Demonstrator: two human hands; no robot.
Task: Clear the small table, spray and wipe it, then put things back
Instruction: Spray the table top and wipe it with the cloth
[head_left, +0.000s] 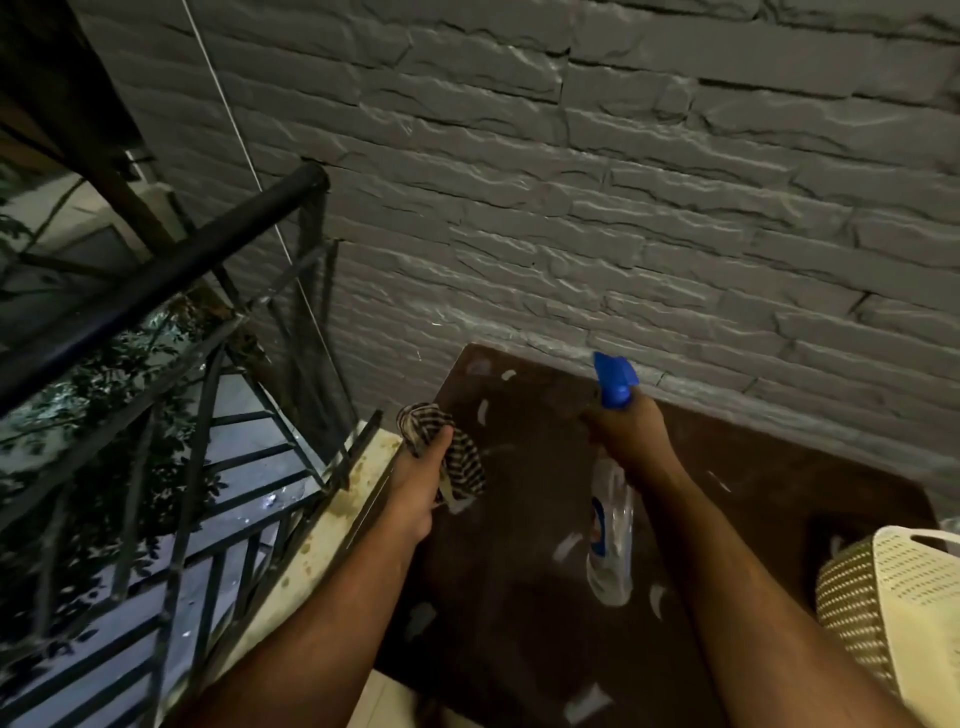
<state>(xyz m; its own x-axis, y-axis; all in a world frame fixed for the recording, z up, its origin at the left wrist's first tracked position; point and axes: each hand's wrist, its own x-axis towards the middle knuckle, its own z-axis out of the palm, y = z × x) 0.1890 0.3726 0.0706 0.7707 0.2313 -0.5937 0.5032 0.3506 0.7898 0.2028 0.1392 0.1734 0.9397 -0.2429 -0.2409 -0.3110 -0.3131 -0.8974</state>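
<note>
My right hand (626, 434) grips the spray bottle (612, 525) over the brown table (530, 519); at nine o'clock from it, my left hand (421, 470) holds the striped cloth (462, 457) bunched.

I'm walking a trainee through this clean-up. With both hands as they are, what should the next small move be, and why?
Probably squeeze the trigger to wet the table. The right hand grips the spray bottle with its blue nozzle aimed over the brown top, which shows pale smears, while the left hand holds the striped cloth ready to wipe afterwards.
</note>
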